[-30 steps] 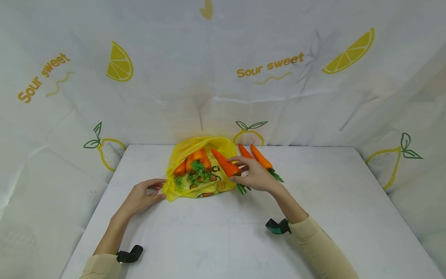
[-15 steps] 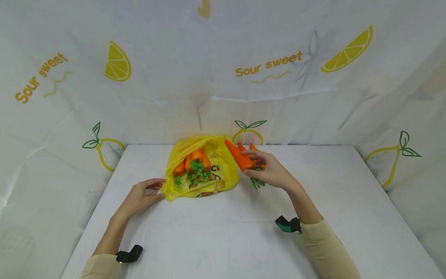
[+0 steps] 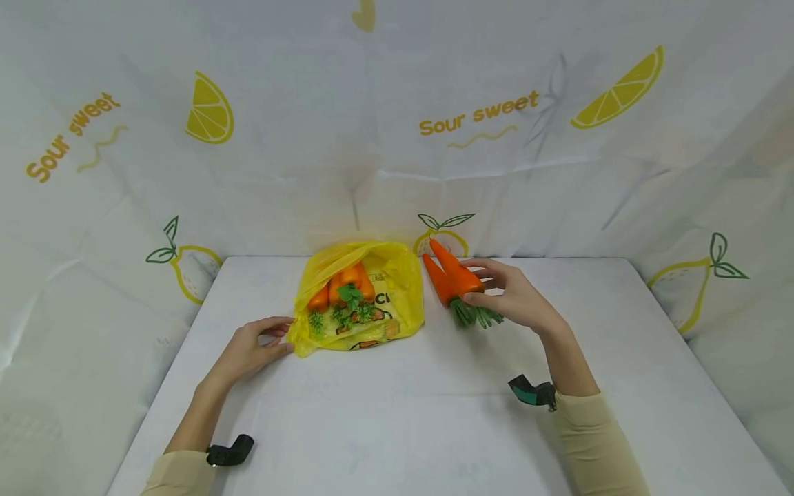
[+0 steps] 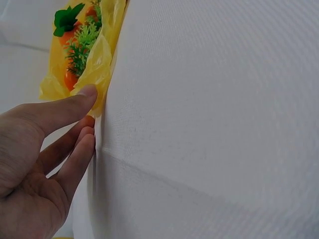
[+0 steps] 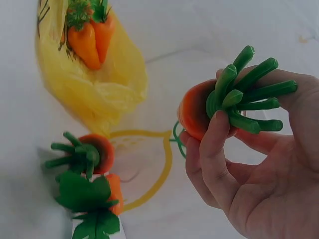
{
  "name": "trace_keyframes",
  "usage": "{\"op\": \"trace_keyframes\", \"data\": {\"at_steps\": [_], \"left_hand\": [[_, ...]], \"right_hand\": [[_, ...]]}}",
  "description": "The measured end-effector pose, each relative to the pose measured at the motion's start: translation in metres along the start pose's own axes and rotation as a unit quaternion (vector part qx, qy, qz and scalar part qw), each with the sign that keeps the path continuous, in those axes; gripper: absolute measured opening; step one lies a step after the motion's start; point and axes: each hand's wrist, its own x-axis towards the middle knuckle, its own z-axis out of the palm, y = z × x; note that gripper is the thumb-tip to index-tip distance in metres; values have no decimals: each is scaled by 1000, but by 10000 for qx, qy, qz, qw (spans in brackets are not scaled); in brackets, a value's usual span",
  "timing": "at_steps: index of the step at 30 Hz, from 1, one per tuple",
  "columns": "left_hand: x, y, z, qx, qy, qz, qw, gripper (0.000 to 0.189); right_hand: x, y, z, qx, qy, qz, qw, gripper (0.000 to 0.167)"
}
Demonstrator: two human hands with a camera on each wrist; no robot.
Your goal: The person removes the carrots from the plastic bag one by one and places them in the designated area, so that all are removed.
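Note:
My left hand (image 3: 251, 349) pinches the lower left corner of a yellow plastic bag (image 3: 406, 303) lying on the table, its mouth facing me. Inside the bag are several orange vegetables (image 3: 352, 279) with green leafy tops; the left wrist view shows my thumb on the bag's edge. My right hand (image 3: 515, 296) holds an orange carrot (image 3: 455, 270) with short green stems, fingers around its thick end. Beside it lies a second stemmed carrot (image 3: 438, 281). A third carrot (image 5: 115, 193) with broad green leaves appears in the right wrist view, hidden in the head view.
A white table (image 3: 384, 427) lies under everything. Behind it hangs a white cloth (image 3: 310, 165) printed with lemons and lettering. Dark wrist cameras (image 3: 231, 452) sit on both sleeves.
My right hand has carried the carrot to the right, from in front of the bag's mouth to above the carrots on the table. My left hand stays at the bag's corner.

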Motion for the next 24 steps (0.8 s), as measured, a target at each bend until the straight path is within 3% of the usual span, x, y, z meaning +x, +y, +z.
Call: {"op": "trace_keyframes", "data": {"at_steps": [12,24], "left_hand": [[0,-1,1,34,22,4,10000,51],[-1,0,0,27,61,-2,10000,50]], "right_hand": [[-2,29,-21,-112,112,353,9993,57],[-1,57,-25,75,54,907,9958,60]]}}
